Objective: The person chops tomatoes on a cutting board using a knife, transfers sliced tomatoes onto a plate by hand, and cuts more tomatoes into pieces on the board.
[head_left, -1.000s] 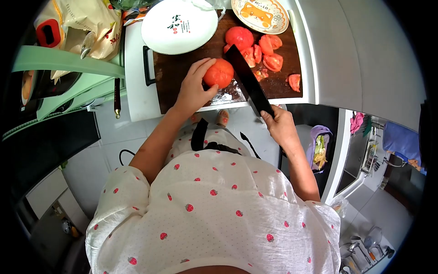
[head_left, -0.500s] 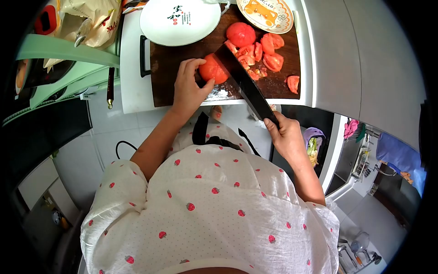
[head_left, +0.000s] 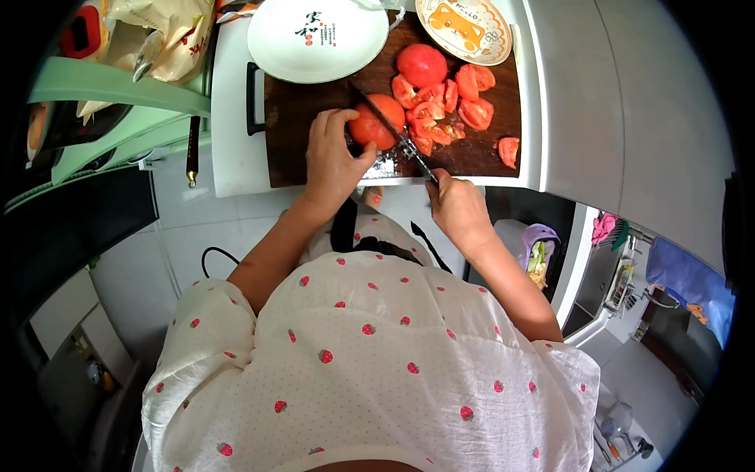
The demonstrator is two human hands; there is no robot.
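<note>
Tomato (head_left: 366, 128) being sliced, upper middle of frame.
Left hand (head_left: 334, 161) steadies it, right hand (head_left: 458, 206) grips knife (head_left: 397, 135); next stroke probably needs even pressure.

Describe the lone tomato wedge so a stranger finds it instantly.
Start at the dark cutting board. Go to its right edge, near the corner closest to the person. The tomato wedge there lies by itself, apart from the heaped cut pieces.
</note>
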